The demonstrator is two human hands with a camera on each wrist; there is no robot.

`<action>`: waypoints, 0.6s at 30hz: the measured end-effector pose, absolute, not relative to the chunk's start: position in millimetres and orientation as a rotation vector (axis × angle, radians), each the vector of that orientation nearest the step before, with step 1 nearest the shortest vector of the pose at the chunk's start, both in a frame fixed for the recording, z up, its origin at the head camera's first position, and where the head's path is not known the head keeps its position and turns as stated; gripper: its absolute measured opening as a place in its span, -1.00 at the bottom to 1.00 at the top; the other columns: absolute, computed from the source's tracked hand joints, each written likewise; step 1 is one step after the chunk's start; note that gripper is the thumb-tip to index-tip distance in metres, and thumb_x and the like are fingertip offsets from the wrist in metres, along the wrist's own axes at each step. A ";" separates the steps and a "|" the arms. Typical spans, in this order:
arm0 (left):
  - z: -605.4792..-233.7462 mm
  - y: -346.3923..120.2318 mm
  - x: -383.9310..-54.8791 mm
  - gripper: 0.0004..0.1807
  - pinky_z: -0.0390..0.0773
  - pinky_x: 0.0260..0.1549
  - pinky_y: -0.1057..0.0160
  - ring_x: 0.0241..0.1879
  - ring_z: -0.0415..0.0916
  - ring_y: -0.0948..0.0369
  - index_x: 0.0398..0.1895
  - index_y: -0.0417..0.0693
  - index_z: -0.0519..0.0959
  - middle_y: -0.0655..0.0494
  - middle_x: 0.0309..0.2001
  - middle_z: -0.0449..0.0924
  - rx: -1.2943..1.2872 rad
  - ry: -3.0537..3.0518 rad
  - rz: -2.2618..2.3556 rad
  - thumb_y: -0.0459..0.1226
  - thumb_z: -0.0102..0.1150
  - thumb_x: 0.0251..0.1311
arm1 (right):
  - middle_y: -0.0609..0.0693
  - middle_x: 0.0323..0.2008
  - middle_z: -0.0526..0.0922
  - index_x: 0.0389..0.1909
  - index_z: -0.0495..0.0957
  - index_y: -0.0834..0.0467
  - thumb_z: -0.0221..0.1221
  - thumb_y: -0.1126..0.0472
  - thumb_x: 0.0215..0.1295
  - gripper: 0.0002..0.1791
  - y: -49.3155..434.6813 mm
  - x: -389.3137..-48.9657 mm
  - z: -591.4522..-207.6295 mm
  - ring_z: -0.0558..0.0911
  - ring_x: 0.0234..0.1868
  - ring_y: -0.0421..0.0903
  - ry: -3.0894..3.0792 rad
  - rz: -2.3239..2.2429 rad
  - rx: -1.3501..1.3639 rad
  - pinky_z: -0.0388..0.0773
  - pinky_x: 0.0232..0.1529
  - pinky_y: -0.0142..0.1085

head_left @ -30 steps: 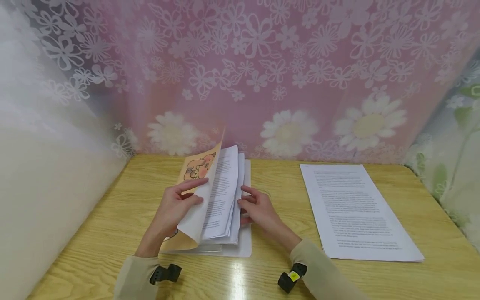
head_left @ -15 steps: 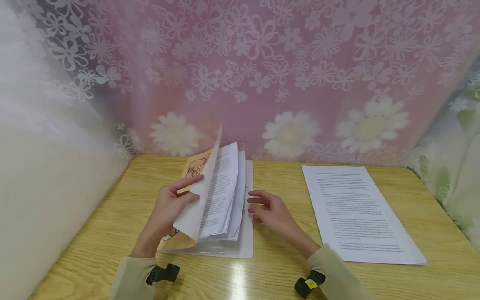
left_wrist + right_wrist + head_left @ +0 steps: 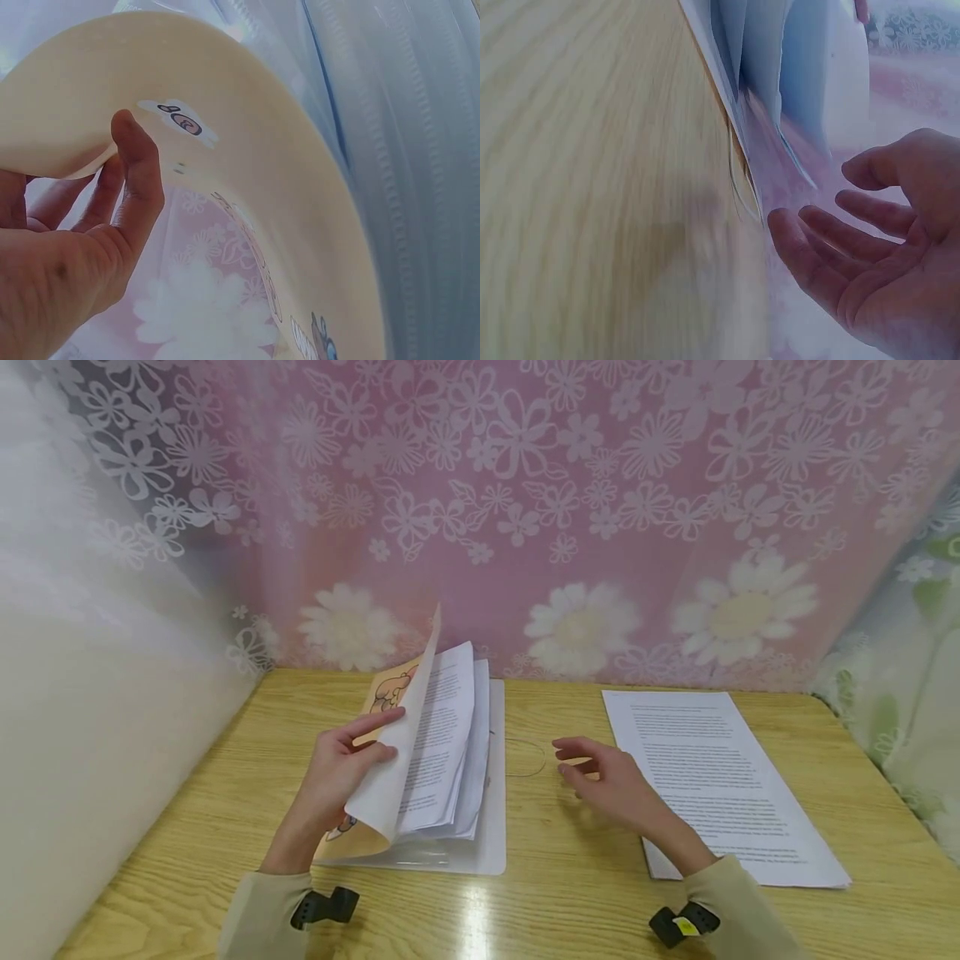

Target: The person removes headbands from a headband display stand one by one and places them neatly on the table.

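A folder with a tan cartoon cover (image 3: 378, 806) lies on the table, its cover lifted and bent to the left. My left hand (image 3: 337, 772) pinches that cover, index finger and thumb on its pale inner face. Printed sheets (image 3: 442, 735) stand slightly fanned inside, above the pale back board (image 3: 491, 852). From the folder's right edge a thin cord loop (image 3: 544, 760) reaches onto the table. Just right of the loop, my right hand (image 3: 607, 781) hovers with loosely bent fingers and holds nothing. The right wrist view shows the cord (image 3: 735, 176) at the folder's edge, close to the fingertips.
A stack of printed paper (image 3: 705, 777) lies to the right, partly behind my right forearm. Pink floral curtain (image 3: 480, 527) hangs along the back edge of the wooden table (image 3: 555, 893). A pale wall covering (image 3: 112, 693) borders the left side.
My right hand has moved right, from the sheets' edge to a spot past the folder, and the cord loop now shows on the table. My left hand stays on the lifted cover.
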State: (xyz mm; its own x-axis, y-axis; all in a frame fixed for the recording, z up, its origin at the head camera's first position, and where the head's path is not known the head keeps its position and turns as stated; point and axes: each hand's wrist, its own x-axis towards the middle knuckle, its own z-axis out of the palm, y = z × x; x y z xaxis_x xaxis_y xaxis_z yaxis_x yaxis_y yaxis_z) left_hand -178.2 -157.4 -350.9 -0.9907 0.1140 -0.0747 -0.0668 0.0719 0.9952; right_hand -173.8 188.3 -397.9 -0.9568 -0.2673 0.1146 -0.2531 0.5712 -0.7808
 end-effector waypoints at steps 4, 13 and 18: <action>-350.3 -157.2 -178.3 -0.50 0.66 -0.49 0.08 -0.43 0.68 0.07 0.20 0.12 0.51 -0.06 -0.25 0.70 0.029 2.188 2.055 -0.39 0.14 0.16 | 0.11 0.04 0.61 0.17 0.46 0.07 0.11 0.13 0.33 -0.61 208.5 -171.5 -396.2 0.67 -0.08 0.03 2.953 -1.167 -0.497 0.61 -0.30 -0.32; -350.0 -156.8 -177.8 -0.49 0.66 -0.49 0.07 -0.43 0.68 0.05 0.22 0.09 0.49 -0.04 -0.24 0.70 0.059 2.158 2.077 -0.40 0.13 0.16 | 0.17 0.06 0.60 0.15 0.47 0.15 0.16 0.14 0.28 -0.58 244.9 -168.6 -394.5 0.66 -0.09 0.09 3.179 -0.871 -0.512 0.63 -0.29 -0.16; -350.2 -156.5 -177.7 -0.49 0.66 -0.48 0.08 -0.42 0.67 0.06 0.21 0.09 0.50 -0.06 -0.20 0.69 0.057 2.168 2.071 -0.40 0.13 0.17 | 0.20 0.08 0.58 0.16 0.46 0.16 0.18 0.08 0.26 -0.53 262.1 -167.5 -394.6 0.63 -0.04 0.14 3.248 -0.769 -0.461 0.59 -0.23 -0.04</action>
